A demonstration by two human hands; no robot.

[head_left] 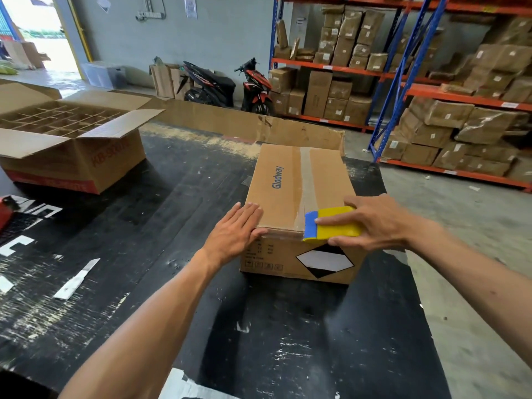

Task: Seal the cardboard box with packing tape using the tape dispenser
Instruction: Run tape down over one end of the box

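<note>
Yellow and blue, the tape dispenser (331, 225) sits at the near top edge of the cardboard box (290, 191), gripped tight in the right hand (374, 220). The left hand (234, 231) lies flat and open on the near left corner. Clear tape (308, 171) runs along the top seam. Next, it seems, pull the tape down the near side and cut it.

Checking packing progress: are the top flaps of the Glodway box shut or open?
Shut. The Glodway box has flat top flaps with tape along the seam; the right hand holds the tape dispenser at its near edge.
</note>
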